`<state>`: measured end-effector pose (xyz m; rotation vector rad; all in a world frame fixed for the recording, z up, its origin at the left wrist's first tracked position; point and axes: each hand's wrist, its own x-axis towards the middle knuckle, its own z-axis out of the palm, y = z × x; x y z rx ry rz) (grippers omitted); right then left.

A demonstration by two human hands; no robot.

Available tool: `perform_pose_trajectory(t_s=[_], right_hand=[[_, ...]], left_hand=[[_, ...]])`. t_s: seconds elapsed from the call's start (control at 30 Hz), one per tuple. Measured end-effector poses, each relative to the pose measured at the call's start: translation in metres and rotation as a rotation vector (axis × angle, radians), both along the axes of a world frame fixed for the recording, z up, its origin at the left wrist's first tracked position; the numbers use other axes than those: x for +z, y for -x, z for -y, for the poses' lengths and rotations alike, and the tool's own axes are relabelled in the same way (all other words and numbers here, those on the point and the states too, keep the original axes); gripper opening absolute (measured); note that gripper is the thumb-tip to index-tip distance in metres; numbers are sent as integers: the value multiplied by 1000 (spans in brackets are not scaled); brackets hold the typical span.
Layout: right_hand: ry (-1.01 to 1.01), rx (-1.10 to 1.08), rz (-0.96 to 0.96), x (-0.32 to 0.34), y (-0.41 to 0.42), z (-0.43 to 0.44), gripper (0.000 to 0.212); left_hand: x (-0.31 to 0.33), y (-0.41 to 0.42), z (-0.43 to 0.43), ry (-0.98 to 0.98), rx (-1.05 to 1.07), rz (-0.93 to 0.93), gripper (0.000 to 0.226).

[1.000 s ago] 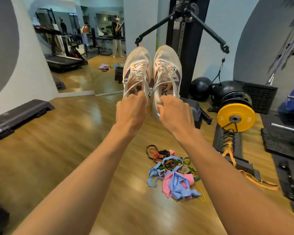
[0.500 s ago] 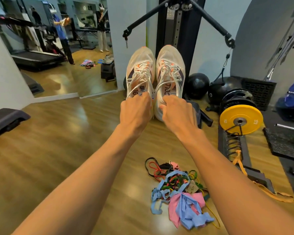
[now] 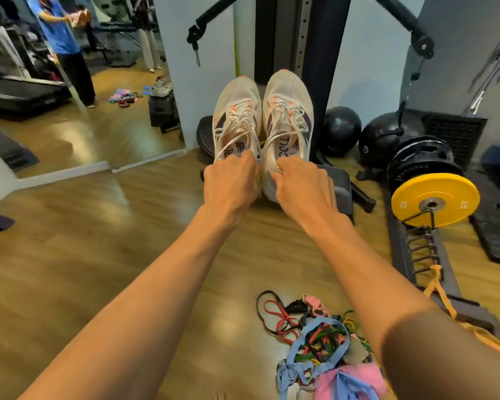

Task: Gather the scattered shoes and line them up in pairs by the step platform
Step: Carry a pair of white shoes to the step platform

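I hold a pair of white running shoes with orange and purple accents out in front of me, side by side, toes pointing away. My left hand (image 3: 230, 180) grips the heel of the left shoe (image 3: 237, 116). My right hand (image 3: 302, 184) grips the heel of the right shoe (image 3: 287, 111). Both shoes hang in the air above the wooden floor. A grey step platform (image 3: 339, 183) sits on the floor just beyond and below my right hand, partly hidden by it. In the wall mirror, another pair of shoes (image 3: 160, 86) rests on a dark box.
A tangle of coloured resistance bands (image 3: 321, 342) lies on the floor near my right forearm. A yellow weight plate (image 3: 435, 199), black plates, a rack and black balls (image 3: 339, 129) crowd the right side. A cable machine (image 3: 306, 39) stands ahead. The mirror (image 3: 78, 82) fills the left wall.
My view has moved forward and turned left toward the cable machine. The shoes stay in both hands and now hang lower, just over the grey step platform.
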<state>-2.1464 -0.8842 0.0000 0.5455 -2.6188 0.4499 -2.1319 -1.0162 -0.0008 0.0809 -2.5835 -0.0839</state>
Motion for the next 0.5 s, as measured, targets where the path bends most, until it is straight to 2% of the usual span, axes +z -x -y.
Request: perform_pose_trajectory(t_s=[0.23,0.5], right_hand=[[19,-158,80,-21,104,59,18],[-38,-349,185,-43,219,66,21]], left_hand=[[-17,125,59,30,-156,82,25],[-42,256,64,25,-318,152,23]])
